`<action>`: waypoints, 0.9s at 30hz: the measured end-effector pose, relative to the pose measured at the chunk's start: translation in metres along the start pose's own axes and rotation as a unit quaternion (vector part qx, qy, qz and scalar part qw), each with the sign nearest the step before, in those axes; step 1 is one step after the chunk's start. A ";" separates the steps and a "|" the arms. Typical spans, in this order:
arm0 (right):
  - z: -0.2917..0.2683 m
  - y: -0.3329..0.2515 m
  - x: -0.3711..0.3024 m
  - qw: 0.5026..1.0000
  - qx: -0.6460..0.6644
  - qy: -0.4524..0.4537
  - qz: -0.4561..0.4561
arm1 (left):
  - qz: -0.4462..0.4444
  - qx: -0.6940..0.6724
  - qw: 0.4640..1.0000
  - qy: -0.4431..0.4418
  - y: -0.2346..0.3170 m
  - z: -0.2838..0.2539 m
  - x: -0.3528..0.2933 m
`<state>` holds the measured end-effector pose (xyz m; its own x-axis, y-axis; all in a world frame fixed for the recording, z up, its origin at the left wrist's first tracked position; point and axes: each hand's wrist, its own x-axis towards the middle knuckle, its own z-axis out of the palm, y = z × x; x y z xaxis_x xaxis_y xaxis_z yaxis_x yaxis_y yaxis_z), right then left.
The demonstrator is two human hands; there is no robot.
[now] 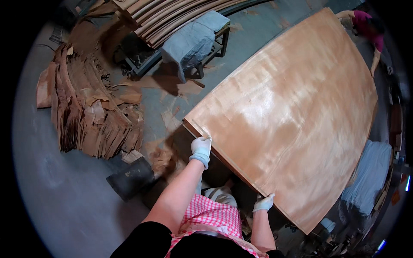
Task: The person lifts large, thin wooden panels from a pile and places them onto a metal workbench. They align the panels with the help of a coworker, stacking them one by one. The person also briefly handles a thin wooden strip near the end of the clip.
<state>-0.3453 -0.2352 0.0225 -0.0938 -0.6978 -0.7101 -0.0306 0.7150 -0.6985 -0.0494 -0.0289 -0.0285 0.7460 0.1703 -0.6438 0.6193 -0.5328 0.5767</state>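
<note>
A broad, light-brown wood veneer sheet (pixel 292 116) with a glossy surface spreads across the right half of the view. My left hand (pixel 201 148), in a white glove, is closed on its near edge by the left corner. Farther right along that same edge, my gloved right hand (pixel 263 203) grips too, thumb on top. The fingers beneath the edge are hidden on both hands. At the far end, a co-worker in a magenta top (pixel 368 28) has both hands at the sheet's edge. Whether more sheets lie directly beneath is hard to tell.
A heap of ragged brown veneer pieces (pixel 92 116) lies on the left. Behind it, long curved sheets (pixel 172 17) rest on a metal frame, near a stand draped in grey-blue cloth (pixel 189 45). Scraps litter the floor. A pale wrapped stack (pixel 370 174) stands right.
</note>
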 end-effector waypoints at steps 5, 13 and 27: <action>-0.005 0.005 0.014 0.998 -0.031 0.054 0.031 | -0.002 0.017 1.000 -0.003 0.028 -0.011 -0.019; 0.003 0.005 0.012 0.998 -0.021 0.034 0.054 | 0.031 0.047 0.998 0.021 0.031 -0.018 -0.024; 0.098 -0.038 -0.103 0.871 -0.344 -0.342 0.078 | -0.001 -0.359 0.933 0.007 0.002 -0.015 -0.014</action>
<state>-0.2368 -0.1947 0.1138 0.4567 -0.2850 -0.8427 -0.6812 0.4973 -0.5373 -0.0547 -0.0200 -0.0107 0.7443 0.1838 -0.6421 0.6220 0.1594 0.7666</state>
